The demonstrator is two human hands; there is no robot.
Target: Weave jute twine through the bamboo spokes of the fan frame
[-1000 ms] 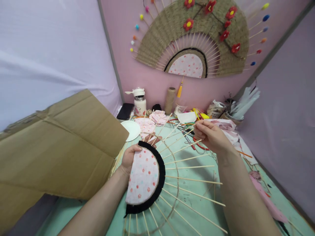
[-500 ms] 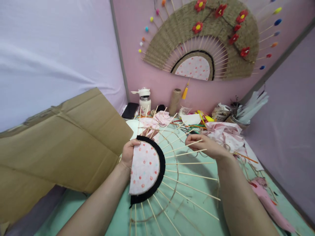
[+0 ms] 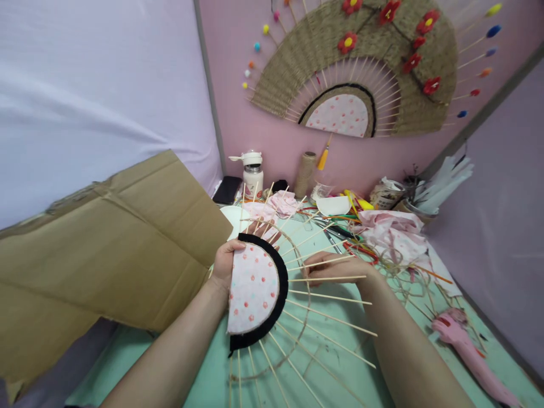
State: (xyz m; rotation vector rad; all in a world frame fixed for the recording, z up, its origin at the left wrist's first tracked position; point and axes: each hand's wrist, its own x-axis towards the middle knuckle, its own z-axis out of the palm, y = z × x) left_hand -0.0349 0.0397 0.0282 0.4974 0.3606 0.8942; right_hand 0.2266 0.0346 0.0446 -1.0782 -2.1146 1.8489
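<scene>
Your left hand (image 3: 224, 265) grips the fan (image 3: 254, 283) by its left edge; your right hand (image 3: 334, 268) curls beside the twine (image 3: 309, 304), though I cannot tell whether it grasps.

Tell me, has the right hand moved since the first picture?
Yes: judged against the brown roll, the right hand has moved left and lower in view.

The single head-worn camera looks forward and down from just behind and above the left hand (image 3: 224, 265) and right hand (image 3: 334, 268) at mid-frame, facing a table (image 3: 204, 374) below and a pink wall (image 3: 266, 136) toward the top.
</scene>
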